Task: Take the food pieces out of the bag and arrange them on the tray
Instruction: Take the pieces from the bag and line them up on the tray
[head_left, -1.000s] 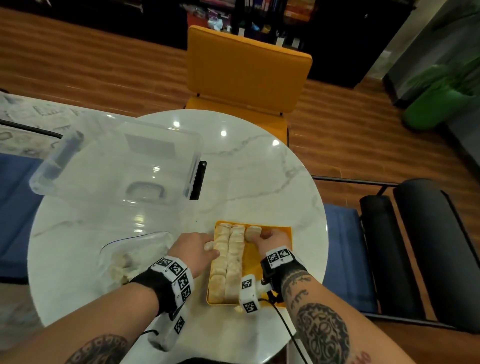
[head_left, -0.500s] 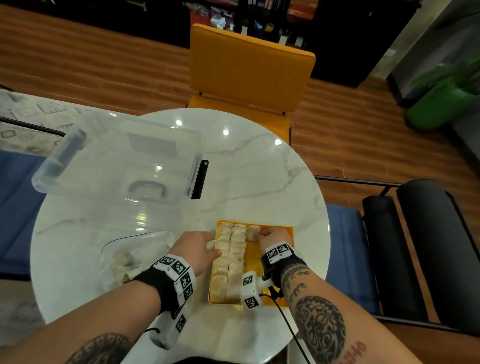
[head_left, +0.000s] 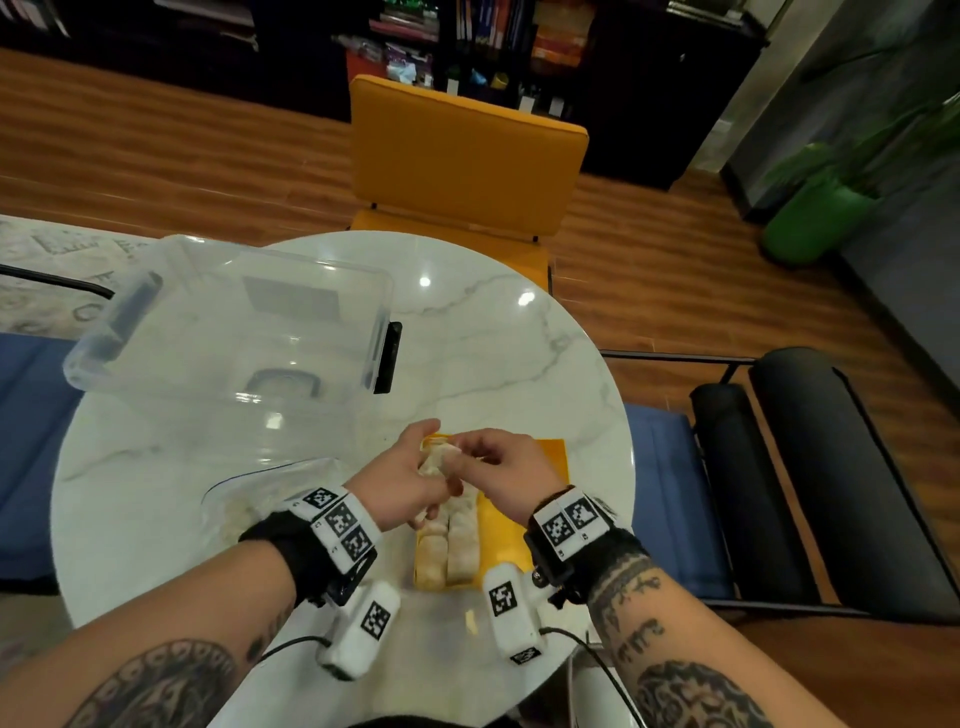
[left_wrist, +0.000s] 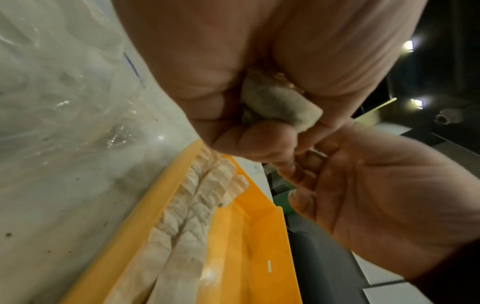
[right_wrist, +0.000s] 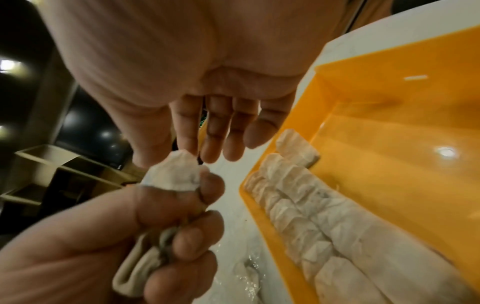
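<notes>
A yellow tray (head_left: 540, 467) (left_wrist: 259, 236) (right_wrist: 389, 144) lies on the white marble table. It holds two long rows of pale food pieces (head_left: 457, 540) (left_wrist: 187, 222) (right_wrist: 311, 205), plus one piece starting a third row. Both hands meet just above the tray's far left end. My left hand (head_left: 405, 478) (right_wrist: 155, 236) grips a few food pieces in its curled fingers. My right hand (head_left: 493, 462) (left_wrist: 363, 195) pinches the top food piece (right_wrist: 174, 174) (left_wrist: 280, 105) between thumb and forefinger. The clear bag (head_left: 260, 493) (left_wrist: 64, 102) lies left of the tray with pieces inside.
A large clear plastic bin (head_left: 234, 332) stands on the table's (head_left: 493, 353) far left. An orange chair (head_left: 462, 156) faces me beyond the table. A black chair frame (head_left: 831, 493) is to the right. The tray's right half is bare.
My right hand left a piece at the far end of the third row and rose. Both hands lifted and came together, the right one taking hold of a piece from the left.
</notes>
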